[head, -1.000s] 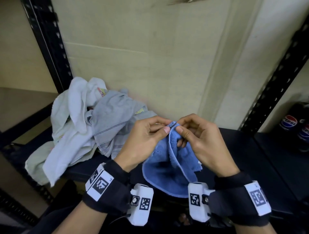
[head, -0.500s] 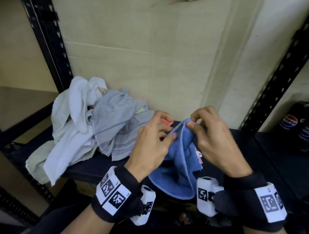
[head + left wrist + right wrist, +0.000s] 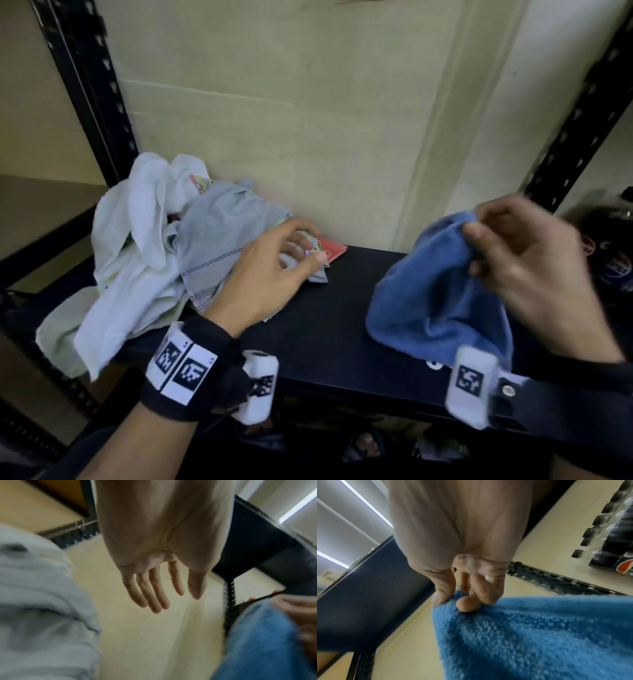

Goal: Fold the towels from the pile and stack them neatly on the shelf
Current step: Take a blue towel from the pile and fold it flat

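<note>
A pile of crumpled towels (image 3: pixel 144 260), white, pale green and grey with thin stripes, sits at the left end of a black shelf (image 3: pixel 329 308), spilling over its front edge and reaching back to the cream wall behind. The person's left hand (image 3: pixel 263 274) hovers over the right side of this pile, palm down; the left wrist view shows its fingers (image 3: pixel 150 593) straight, slightly spread and holding nothing, with grey cloth blurred just to one side. Whether the fingertips touch the pile cannot be told. A red and printed piece of cloth (image 3: pixel 329 250) peeks out just beyond the fingertips, near the shelf's back edge. Toward the right end of the shelf, a blue towel (image 3: pixel 442 301) hangs in a loose cone, its lower folds resting on the shelf near the front edge. The right hand (image 3: pixel 524 257) pinches the towel's top edge between thumb and curled fingers (image 3: pixel 481 595), lifting it. Dark cola bottles (image 3: pixel 614 536) stand beyond the right shelf post.
</note>
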